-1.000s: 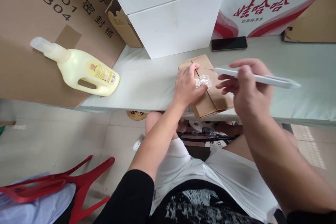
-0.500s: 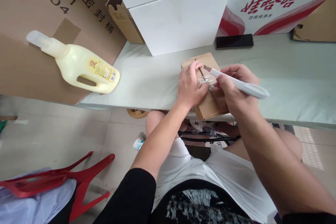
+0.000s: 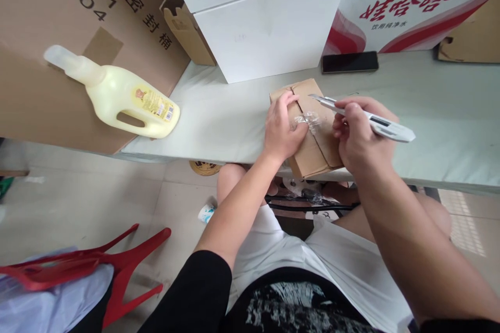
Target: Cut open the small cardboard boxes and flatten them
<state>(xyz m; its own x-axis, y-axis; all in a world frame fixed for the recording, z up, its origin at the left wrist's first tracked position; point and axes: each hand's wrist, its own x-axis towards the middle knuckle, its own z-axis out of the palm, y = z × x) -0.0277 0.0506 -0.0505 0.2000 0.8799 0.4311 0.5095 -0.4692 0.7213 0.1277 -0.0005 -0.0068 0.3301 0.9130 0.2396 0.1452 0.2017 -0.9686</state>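
Note:
A small brown cardboard box (image 3: 321, 140) lies at the front edge of the cloth-covered table, its flaps meeting in a seam. Crumpled clear tape (image 3: 311, 120) sits across the middle of that seam. My left hand (image 3: 282, 127) grips the box from its left side, fingers over the top and thumb by the tape. In my right hand (image 3: 363, 135) is a white utility knife (image 3: 386, 127), held like a pen. Its bare blade points left above the box's upper right part; I cannot tell whether the tip touches the cardboard.
A black phone (image 3: 350, 62) lies behind the box, against white cartons (image 3: 269, 26). To the left, a pale yellow pump bottle (image 3: 128, 101) lies before a large brown carton (image 3: 35, 73). A red plastic stool (image 3: 128, 276) stands on the floor at lower left.
My right hand has drawn the knife right, away from the tape, and turned it so that its dark slider slot shows. My left hand and the box have stayed in place.

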